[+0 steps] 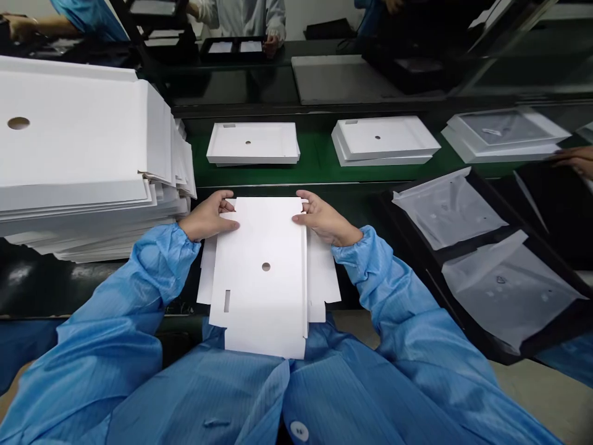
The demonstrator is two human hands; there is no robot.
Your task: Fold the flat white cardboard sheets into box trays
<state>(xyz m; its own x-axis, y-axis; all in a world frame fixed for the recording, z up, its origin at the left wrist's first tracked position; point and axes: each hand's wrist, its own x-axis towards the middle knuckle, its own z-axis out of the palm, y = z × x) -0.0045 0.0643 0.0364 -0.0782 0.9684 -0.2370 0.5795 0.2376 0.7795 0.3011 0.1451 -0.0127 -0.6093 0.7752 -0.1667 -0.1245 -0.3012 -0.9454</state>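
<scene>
A white cardboard box blank (259,247) with a small round hole and a narrow slot lies in front of my body. My left hand (210,216) pinches its far left corner, thumb on top. At the far right corner my right hand (327,218) grips the same blank, with the thumb on its face and the fingers curled at the edge. More white sheets (324,272) stick out beneath it on both sides; how many cannot be made out.
To the left rises a tall stack of white blanks (74,136). Folded white boxes (252,139) (384,137) stand on the green belt (315,148), with another box stack (504,133) farther right. A black tray (430,266) holds bagged flat items. Other people's hands (272,44) work beyond.
</scene>
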